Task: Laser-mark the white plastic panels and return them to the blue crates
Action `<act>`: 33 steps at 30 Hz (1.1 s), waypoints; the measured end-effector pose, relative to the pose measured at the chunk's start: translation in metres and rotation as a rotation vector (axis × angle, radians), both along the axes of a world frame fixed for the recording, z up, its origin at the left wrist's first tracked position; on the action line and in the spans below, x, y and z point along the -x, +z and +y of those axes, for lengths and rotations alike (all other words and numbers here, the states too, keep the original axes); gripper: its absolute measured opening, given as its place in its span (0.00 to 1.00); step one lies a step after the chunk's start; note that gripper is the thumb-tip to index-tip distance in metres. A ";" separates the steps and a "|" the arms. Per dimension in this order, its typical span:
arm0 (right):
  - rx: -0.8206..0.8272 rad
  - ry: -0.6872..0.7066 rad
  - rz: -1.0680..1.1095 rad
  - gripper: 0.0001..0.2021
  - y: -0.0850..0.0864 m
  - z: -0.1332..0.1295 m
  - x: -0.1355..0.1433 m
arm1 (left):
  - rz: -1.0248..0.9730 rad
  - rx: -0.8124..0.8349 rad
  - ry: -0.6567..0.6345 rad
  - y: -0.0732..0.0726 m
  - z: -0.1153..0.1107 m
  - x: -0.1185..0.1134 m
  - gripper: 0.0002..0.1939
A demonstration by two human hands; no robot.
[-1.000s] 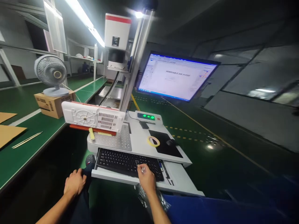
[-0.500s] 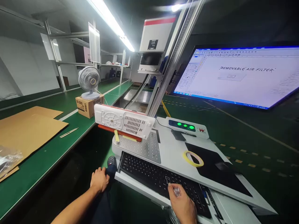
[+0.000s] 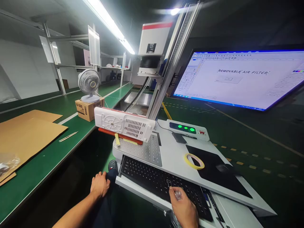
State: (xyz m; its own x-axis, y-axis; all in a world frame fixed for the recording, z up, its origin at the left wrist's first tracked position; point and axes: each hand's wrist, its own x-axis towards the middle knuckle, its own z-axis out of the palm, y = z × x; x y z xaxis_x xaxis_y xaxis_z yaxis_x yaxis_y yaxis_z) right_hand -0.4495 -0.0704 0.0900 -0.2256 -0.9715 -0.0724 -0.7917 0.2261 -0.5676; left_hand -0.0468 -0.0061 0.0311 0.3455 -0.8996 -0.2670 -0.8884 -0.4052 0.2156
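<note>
Right hand point(image 3: 184, 207) on black keyboard point(image 3: 156, 180), pinching small clear object point(image 3: 178, 194). Left hand point(image 3: 99, 184) loose on knee. Tape roll point(image 3: 194, 160), mouse point(image 3: 225, 167) beyond keyboard; white vented panel point(image 3: 124, 124) under laser head.

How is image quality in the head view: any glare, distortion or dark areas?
Head view: the ceiling strip light blows out and the monitor glares but stays legible; wide-angle distortion tilts the laser marker column; floor and right side are dark; the right hand on the keyboard is sharp.
</note>
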 end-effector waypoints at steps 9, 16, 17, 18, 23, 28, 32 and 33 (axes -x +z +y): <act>-0.042 0.001 0.003 0.26 0.005 0.002 -0.001 | 0.006 -0.003 0.003 0.000 0.000 0.000 0.22; -0.011 -0.005 0.005 0.26 0.000 0.000 0.000 | 0.011 -0.001 0.004 -0.003 -0.001 -0.001 0.22; -0.008 0.000 0.004 0.26 -0.002 0.000 0.001 | 0.012 0.000 0.001 -0.004 -0.001 -0.001 0.22; -0.004 0.004 0.002 0.25 -0.003 0.000 0.001 | 0.012 0.003 -0.003 -0.005 -0.001 -0.001 0.22; 0.052 0.024 -0.001 0.25 -0.012 -0.002 0.005 | -0.006 0.053 -0.041 -0.005 0.003 0.004 0.23; 0.184 0.050 -0.091 0.26 -0.016 -0.002 0.011 | -0.036 0.163 -0.178 0.001 0.019 0.013 0.23; 0.274 -0.080 -0.179 0.30 -0.010 0.021 0.005 | 0.028 0.193 -0.320 0.001 0.040 0.019 0.20; 0.278 -0.083 -0.206 0.31 -0.006 0.031 0.000 | 0.062 0.171 -0.348 0.001 0.045 0.020 0.20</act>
